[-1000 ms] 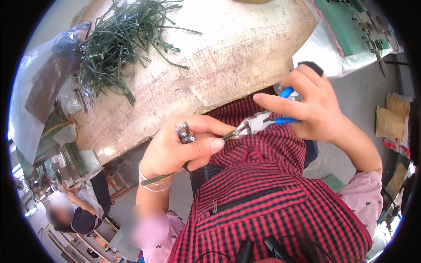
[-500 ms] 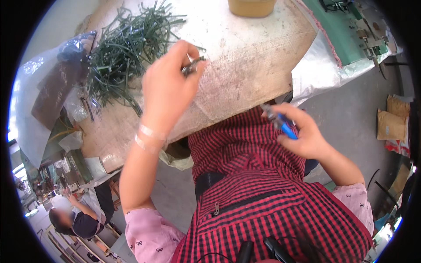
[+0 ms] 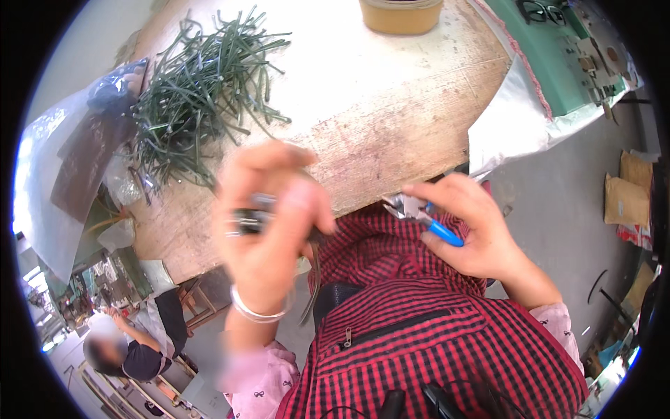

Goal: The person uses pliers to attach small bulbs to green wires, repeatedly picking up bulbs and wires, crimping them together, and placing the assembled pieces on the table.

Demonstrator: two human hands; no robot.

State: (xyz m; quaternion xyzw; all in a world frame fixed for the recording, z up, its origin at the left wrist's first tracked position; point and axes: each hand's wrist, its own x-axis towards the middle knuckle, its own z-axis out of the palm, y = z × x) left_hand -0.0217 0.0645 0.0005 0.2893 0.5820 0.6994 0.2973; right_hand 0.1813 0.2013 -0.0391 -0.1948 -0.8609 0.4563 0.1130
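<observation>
My left hand, blurred by motion, is closed above the table's front edge. Its curled fingers hold a small dark piece with silvery metal parts; its exact kind is too smeared to tell. A thin dark strand hangs below that hand. To the right, my right hand grips a pair of blue-handled pliers over my lap. Their metal jaws point left toward the table edge. A tangled heap of dark green cords lies at the far left of the worn tabletop.
A yellow tub stands at the far side. Clear plastic bags bulge at the left edge. At right are a green machine surface with glasses on it, a white sheet and brown sacks. Another person sits at lower left.
My left hand has drawn back from beside the cord heap toward my body, keeping its piece. My right hand has shifted slightly left and down with the pliers, whose jaws now show more clearly.
</observation>
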